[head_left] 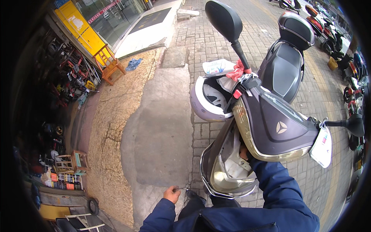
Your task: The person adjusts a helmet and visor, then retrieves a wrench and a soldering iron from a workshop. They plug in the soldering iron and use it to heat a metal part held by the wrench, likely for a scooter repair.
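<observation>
A grey-brown electric scooter (276, 123) stands in front of me on the right, its front facing me. My right hand (244, 150) reaches into the gap in its front body, below the handlebar cover. The panel hides most of those fingers. Beside the opening is a pale inner part (236, 166). My left hand (172, 194) hangs low over the pavement, left of the scooter, with its fingers curled together. Whatever those fingers may hold is too small to make out. A white and purple helmet (196, 101) hangs at the handlebar near a black mirror (223, 19).
Along the left lies a cluttered workshop with piled parts (73, 73), a wooden chair (110, 65) and a wooden stool (79, 162). A blue rag (133, 64) lies on the ground. Parked scooters (328, 33) line the far right. A white tag (321, 149) hangs from the right handlebar.
</observation>
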`<act>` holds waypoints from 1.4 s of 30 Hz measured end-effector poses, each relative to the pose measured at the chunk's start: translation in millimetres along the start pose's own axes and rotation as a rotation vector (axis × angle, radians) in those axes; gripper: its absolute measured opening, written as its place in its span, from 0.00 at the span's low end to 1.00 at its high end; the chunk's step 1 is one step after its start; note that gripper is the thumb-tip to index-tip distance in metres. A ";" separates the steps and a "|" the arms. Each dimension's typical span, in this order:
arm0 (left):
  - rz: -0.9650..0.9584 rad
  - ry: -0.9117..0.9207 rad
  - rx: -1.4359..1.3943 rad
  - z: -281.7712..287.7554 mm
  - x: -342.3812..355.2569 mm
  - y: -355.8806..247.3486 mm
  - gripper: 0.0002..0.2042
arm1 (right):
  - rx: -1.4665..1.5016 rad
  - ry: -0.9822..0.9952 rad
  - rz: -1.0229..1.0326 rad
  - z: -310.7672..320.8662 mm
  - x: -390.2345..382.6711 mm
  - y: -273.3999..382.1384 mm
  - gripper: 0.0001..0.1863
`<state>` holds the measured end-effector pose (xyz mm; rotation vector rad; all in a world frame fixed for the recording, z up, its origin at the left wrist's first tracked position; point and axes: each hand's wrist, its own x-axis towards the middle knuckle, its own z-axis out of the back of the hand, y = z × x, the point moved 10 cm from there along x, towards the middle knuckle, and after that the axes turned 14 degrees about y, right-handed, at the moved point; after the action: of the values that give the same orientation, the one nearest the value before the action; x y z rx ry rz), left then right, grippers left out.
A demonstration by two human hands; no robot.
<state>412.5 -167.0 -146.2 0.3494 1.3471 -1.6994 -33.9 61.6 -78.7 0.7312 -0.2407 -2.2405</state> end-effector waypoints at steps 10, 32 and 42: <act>0.022 -0.038 -0.060 9.9 -14.6 23.0 0.18 | 0.023 -0.047 -0.004 2.5 -7.9 1.4 0.27; -0.028 0.163 -0.106 -21.8 -6.7 -52.7 0.15 | 0.420 -0.256 -0.085 -22.3 -74.4 -19.3 0.15; -0.867 0.295 0.778 -189.2 22.2 -327.2 0.16 | 0.793 -0.052 -0.110 -119.1 -200.8 0.0 0.11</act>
<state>87.4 -14.2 -26.3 0.5016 1.0251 -2.9981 145.2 210.9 -89.9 1.1020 -1.1795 -2.2450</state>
